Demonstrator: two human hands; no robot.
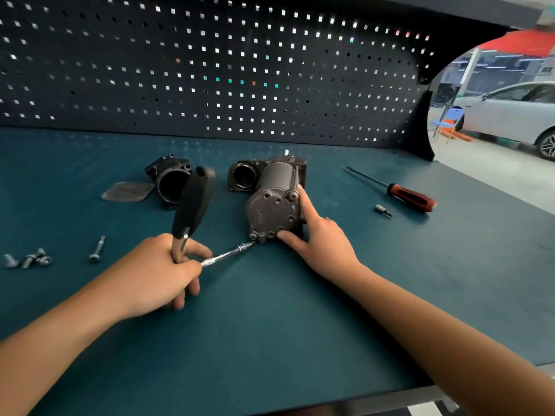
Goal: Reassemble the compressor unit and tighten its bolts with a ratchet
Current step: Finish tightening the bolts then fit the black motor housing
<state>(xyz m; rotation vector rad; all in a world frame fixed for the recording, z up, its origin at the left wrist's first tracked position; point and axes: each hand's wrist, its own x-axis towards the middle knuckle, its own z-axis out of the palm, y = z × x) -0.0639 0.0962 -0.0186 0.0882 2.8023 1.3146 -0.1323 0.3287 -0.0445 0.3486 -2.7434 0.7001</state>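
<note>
The grey compressor unit lies on its side in the middle of the teal bench, its round end cover facing me. My right hand presses against the cover's right side and lower edge. My left hand grips the head of a ratchet whose black handle points up and away. A chrome extension runs from the ratchet to a bolt at the cover's lower left corner. One long bolt and a few short bolts lie at the left.
A black cylindrical housing and a flat gasket plate lie behind the ratchet. A red-and-black screwdriver and a small bit rest to the right. A dark pegboard walls off the back; a white car stands beyond the bench.
</note>
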